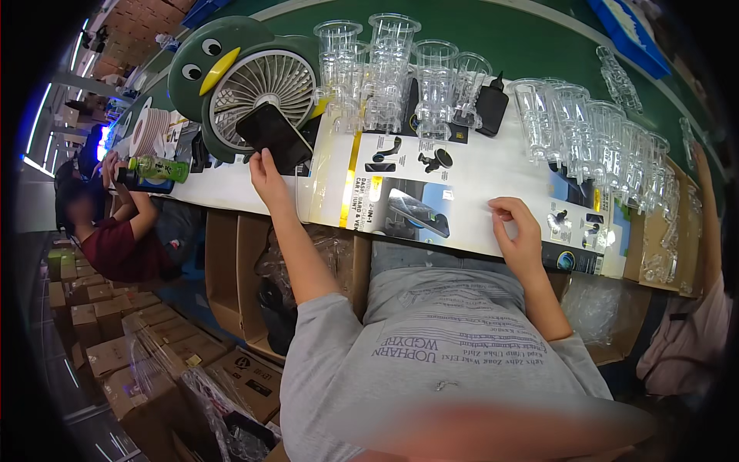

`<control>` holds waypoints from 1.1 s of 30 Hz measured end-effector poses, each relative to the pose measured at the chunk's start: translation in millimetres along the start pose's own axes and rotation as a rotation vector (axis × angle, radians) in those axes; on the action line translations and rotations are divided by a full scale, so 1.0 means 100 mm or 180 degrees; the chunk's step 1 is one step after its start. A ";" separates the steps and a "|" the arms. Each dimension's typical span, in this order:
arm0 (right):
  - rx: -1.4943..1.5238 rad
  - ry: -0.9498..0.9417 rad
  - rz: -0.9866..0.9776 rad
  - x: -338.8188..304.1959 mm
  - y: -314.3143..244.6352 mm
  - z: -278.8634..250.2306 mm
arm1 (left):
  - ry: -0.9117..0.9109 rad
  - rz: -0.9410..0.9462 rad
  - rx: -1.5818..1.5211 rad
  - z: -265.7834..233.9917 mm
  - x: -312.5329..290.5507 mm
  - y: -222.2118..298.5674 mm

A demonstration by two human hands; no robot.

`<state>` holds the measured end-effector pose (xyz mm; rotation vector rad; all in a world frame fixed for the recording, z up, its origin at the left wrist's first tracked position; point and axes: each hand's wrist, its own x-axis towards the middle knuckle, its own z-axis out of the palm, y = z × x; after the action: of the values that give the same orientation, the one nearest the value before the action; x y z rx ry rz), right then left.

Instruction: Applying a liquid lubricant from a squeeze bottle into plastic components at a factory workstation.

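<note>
Head view: left hand [271, 182] has fingers at the phone [277, 138], can't tell from here if gripping, right hand [519, 235] is loosely curled, empty, so imo use it for bracing.

At the upper left of the frame you have a green bird-faced fan [250, 83], with a green bottle [162, 169] below it. A person in dark red [123, 246] sits at the left edge — above your stacked cartons [115, 354] — and a blue tray [645, 60] lies upper right.

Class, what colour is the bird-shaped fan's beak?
The beak is yellow; it shows in the head view.
</note>
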<state>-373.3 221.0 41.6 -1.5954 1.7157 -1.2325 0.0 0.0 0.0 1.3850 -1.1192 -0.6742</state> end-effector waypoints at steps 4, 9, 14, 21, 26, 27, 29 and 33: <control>-0.0014 0.0006 -0.0007 -0.02 -0.01 0.00 | 0.0167 0.0148 -0.0413 0.14 -0.20 0.31; -0.0065 0.0082 -0.0085 -0.06 -0.05 -0.01 | 0.1075 0.0888 0.0137 -0.01 -0.18 0.15; -0.0701 -0.0031 -0.0647 0.01 -0.25 -0.10 | 0.1448 0.2069 0.0185 0.13 -0.57 0.68; -0.1513 0.0280 -0.0685 0.45 -0.33 0.17 | -0.0780 0.2717 -0.0326 0.77 -1.26 0.81; -0.2462 0.0320 -0.0569 0.69 -0.04 0.35 | -0.1375 0.1923 -0.0120 0.83 -1.31 0.71; -0.2472 0.0332 -0.0555 0.73 -0.02 0.37 | -0.1461 0.1705 -0.0054 0.80 -1.30 0.70; -0.2303 0.0274 -0.0286 0.79 0.02 0.38 | -0.1456 0.1336 -0.0228 0.83 -1.32 0.67; -0.2865 0.0289 -0.0551 0.89 0.20 0.41 | -0.1555 0.1613 -0.0092 0.84 -1.33 0.77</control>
<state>-367.0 123.1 25.1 -2.2247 2.4212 -0.5960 -143.5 95.0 32.6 0.8672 -1.7606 -0.6629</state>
